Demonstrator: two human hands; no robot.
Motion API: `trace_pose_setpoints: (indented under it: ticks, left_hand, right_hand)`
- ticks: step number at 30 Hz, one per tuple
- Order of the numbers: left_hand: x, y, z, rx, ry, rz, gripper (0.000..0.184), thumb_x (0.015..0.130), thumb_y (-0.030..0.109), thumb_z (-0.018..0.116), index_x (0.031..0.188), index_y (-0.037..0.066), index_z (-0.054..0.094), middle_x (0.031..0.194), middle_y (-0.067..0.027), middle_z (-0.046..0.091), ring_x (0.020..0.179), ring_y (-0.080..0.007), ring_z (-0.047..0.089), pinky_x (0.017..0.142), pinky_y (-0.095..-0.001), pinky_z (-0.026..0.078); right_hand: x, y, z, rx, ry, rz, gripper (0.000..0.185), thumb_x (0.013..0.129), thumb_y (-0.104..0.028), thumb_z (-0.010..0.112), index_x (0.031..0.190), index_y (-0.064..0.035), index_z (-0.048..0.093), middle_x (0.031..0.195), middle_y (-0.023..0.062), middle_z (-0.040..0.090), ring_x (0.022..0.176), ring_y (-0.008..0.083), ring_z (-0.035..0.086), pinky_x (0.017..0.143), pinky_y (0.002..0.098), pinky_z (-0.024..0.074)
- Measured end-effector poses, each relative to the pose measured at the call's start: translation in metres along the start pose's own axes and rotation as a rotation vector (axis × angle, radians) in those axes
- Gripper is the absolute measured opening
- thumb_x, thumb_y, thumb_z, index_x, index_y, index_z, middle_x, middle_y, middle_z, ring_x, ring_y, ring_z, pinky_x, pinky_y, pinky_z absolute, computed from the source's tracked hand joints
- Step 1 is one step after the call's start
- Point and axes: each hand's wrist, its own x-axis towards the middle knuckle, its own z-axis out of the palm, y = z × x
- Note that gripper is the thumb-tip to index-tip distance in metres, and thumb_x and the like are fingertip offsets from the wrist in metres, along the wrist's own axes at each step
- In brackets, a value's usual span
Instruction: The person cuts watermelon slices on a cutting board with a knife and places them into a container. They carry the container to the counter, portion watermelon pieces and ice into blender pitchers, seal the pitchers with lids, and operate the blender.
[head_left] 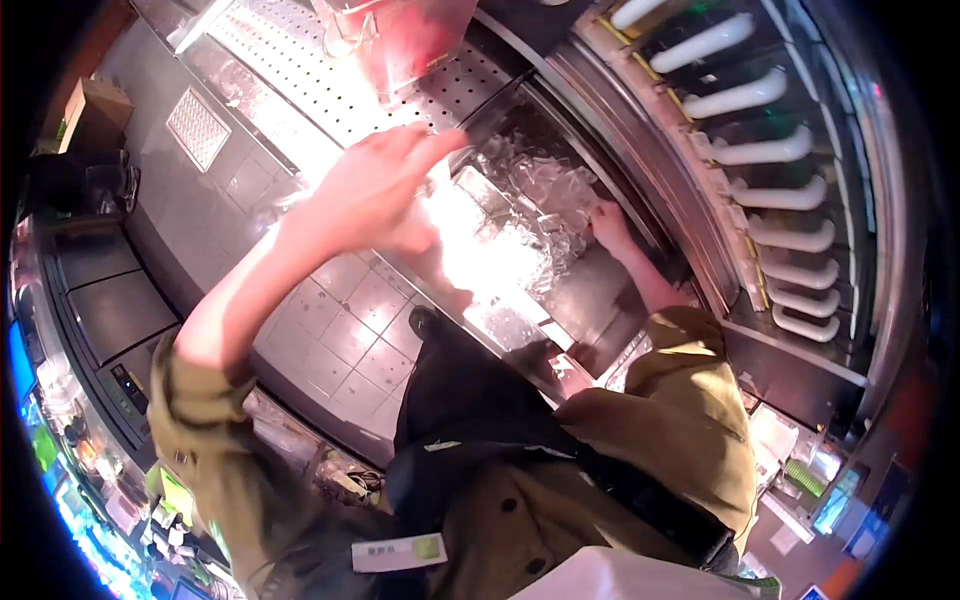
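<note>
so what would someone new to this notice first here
Probably the white glare at the centre, washing out part of the ice, with the left hand raised beside it in the picture and the right hand at the ice's right edge. Next, likely the row of curved white tubes at upper right and the red tub at the top edge.
</note>
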Motion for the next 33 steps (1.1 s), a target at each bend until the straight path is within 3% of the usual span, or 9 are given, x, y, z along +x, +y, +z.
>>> trace_pose_setpoints:
  ticks: [2,5,11,12,14,16,22,26,33]
  left_hand:
    - [0.028,0.017,0.011,0.099,-0.263,-0.114,0.087,0.051,0.023,0.074,0.125,0.014,0.028,0.097,-0.0159,0.049,0.089,-0.0348,0.050,0.078,-0.0413,0.043]
    - [0.055,0.035,0.027,0.121,-0.252,-0.009,0.095,0.056,0.025,0.069,0.133,0.018,0.015,0.092,-0.0210,0.048,0.081,-0.0328,0.052,0.072,-0.0396,0.044]
    - [0.068,0.061,0.020,-0.168,-0.069,0.158,0.101,0.054,0.023,0.069,0.133,0.014,0.007,0.091,-0.0219,0.048,0.083,-0.0344,0.051,0.075,-0.0388,0.045]
    - [0.064,0.066,0.007,-0.277,-0.119,0.104,0.101,0.054,0.022,0.070,0.133,0.013,0.008,0.100,-0.0240,0.048,0.091,-0.0358,0.051,0.081,-0.0391,0.043]
    - [0.052,0.066,-0.004,-0.356,0.058,0.102,0.102,0.053,0.021,0.072,0.133,0.012,0.008,0.108,-0.0249,0.046,0.098,-0.0355,0.049,0.086,-0.0391,0.040]
    - [0.040,0.055,-0.006,-0.458,0.204,0.101,0.105,0.051,0.020,0.075,0.132,0.008,0.008,0.118,-0.0251,0.041,0.109,-0.0350,0.043,0.092,-0.0375,0.035]
    - [0.000,0.001,-0.003,-0.550,0.721,0.080,0.108,0.056,0.016,0.075,0.128,0.009,-0.005,0.114,-0.0210,0.042,0.105,-0.0304,0.045,0.091,-0.0390,0.035]
    - [-0.015,-0.010,0.008,-0.522,1.079,-0.054,0.105,0.058,0.015,0.075,0.128,0.015,-0.004,0.113,-0.0228,0.042,0.105,-0.0308,0.045,0.091,-0.0417,0.034]
    - [-0.023,-0.035,0.004,-0.485,1.218,-0.323,0.081,0.071,0.004,0.064,0.126,0.010,0.005,0.113,-0.0208,0.044,0.102,-0.0262,0.047,0.089,-0.0404,0.037]
  right_hand:
    - [-0.019,-0.026,-0.044,-0.081,-0.032,-0.013,0.018,0.077,-0.010,0.042,0.074,0.0034,0.054,0.058,0.0130,0.056,0.051,0.0217,0.055,0.049,0.0339,0.0425]
    - [-0.048,-0.117,-0.093,-0.242,-0.128,-0.009,0.020,0.080,-0.010,0.042,0.078,0.0013,0.058,0.058,0.0056,0.055,0.049,0.0155,0.051,0.045,0.0283,0.0398]
    - [-0.104,-0.286,-0.104,-1.244,0.024,-0.544,0.015,0.072,-0.012,0.047,0.073,-0.0019,0.058,0.069,0.0159,0.060,0.061,0.0320,0.058,0.055,0.0375,0.0461]
    - [-0.117,-0.316,-0.106,-1.275,0.005,-0.260,0.016,0.073,-0.011,0.046,0.074,-0.0020,0.059,0.072,0.0163,0.060,0.064,0.0316,0.058,0.059,0.0378,0.0466]
    - [-0.135,-0.304,-0.130,-1.114,0.102,-0.310,0.021,0.076,-0.014,0.044,0.080,-0.0014,0.059,0.081,0.0161,0.060,0.073,0.0323,0.058,0.068,0.0400,0.0458]
    - [-0.154,-0.308,-0.144,-0.963,0.231,-0.041,0.028,0.080,-0.022,0.042,0.089,-0.0026,0.059,0.082,0.0154,0.060,0.076,0.0348,0.057,0.069,0.0432,0.0447]
    - [-0.051,-0.085,-0.035,-0.956,-0.124,0.146,0.035,0.077,-0.027,0.047,0.092,0.0028,0.058,0.071,0.0197,0.060,0.073,0.0367,0.059,0.065,0.0486,0.0462]
    - [0.002,0.106,0.070,-0.903,0.084,0.156,0.024,0.074,-0.021,0.048,0.083,-0.0022,0.060,0.068,0.0161,0.060,0.065,0.0315,0.060,0.058,0.0446,0.0468]
    - [-0.046,0.168,0.165,-0.933,-0.144,-0.067,0.021,0.074,-0.019,0.048,0.075,-0.0011,0.058,0.067,0.0138,0.059,0.063,0.0263,0.058,0.056,0.0403,0.0449]
